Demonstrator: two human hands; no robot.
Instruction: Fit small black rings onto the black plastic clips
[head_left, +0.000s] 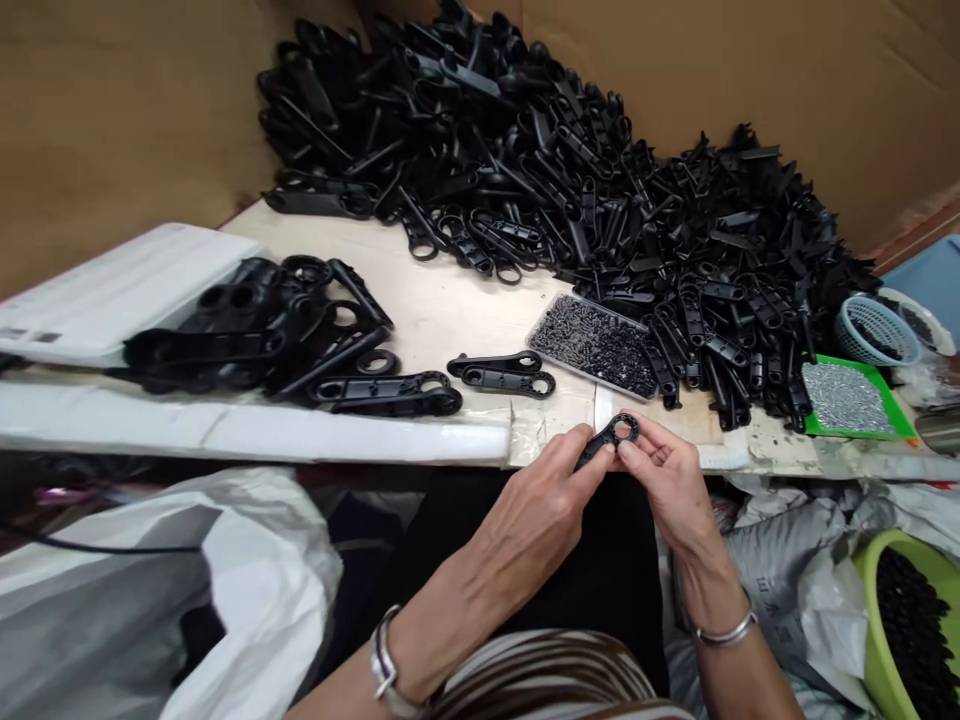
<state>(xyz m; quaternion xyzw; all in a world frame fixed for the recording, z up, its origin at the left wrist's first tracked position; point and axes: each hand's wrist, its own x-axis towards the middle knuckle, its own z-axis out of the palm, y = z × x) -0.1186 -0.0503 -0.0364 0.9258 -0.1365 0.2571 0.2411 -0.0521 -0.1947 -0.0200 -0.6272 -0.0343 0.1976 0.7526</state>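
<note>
Both our hands are together on one slim black plastic arm with a ringed end (604, 438), just on our side of the clear, shallow plastic box (585, 371)! Our left hand (547, 490) pinches the shank; our right hand (670, 478) has thumb and fingers up at the ring. Low to the right of the box, a round lime-green plastic basin (872, 620) holds dark pieces; low to its left, a white bag (274, 560) gapes open. Up on the pale tabletop (450, 310), tiny black pieces fill the box, and just left of it lie two black ringed arms (510, 378), close together. Further left, we've got a tangled heap of black plastic parts (300, 330). Right of the box, a bright green tray (896, 406) of small silvery bits, then a pale blue latticed basket (862, 340). And beyond the box, a great black pile of parts (480, 120) before a brown cardboard wall (720, 70)!
</note>
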